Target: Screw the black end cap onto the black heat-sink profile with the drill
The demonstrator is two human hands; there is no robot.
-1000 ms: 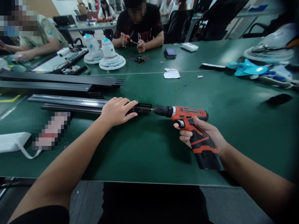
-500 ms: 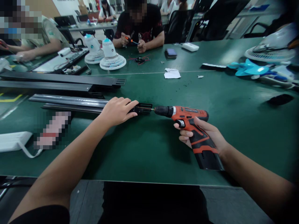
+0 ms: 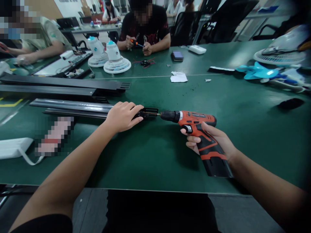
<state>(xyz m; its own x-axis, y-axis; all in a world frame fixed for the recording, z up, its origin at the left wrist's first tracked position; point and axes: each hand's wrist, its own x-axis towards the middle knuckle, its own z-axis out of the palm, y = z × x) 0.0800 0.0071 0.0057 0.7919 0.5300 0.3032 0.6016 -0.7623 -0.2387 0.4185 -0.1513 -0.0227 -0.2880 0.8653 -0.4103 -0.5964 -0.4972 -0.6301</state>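
My right hand grips an orange and black cordless drill by its handle, with the forefinger at the trigger. The drill points left, and its bit meets the slotted end of a long black metal profile lying on the green table. My left hand is wrapped over the profile near that end, fingers on top and thumb along the near side. It covers part of the profile, and how deep the bit reaches inside the end I cannot tell.
More black profiles lie behind on the left. A blurred pink phone-like item and a white box-shaped device are at the near left. Small white fans stand farther back, blue fan blades lie right. Two co-workers sit across.
Almost nothing differs. Both hands, the drill and the profile keep their places; the view shifts very slightly.
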